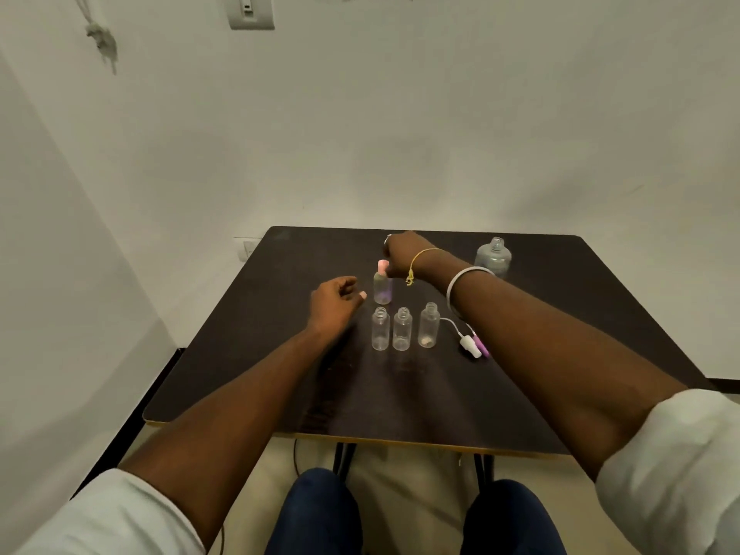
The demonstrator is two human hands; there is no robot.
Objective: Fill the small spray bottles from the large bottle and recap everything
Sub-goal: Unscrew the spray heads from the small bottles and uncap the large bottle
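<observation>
R hand [402,254] pinches pink spray cap [382,265] atop upright small bottle [382,292]; L hand [334,300] loose, empty, just left of it.

- Three open small bottles [401,329] stand side by side in a row on the middle of the table [240,374].
- A capped small bottle [382,288] stands just behind the row's left end.
- Two spray caps [471,348] lie right of the row.
- The large bottle [492,258] stands far back on the right, well apart.
- The left hand [336,298] is just left of the capped small bottle.
- The right hand [400,254] is at its top.
</observation>
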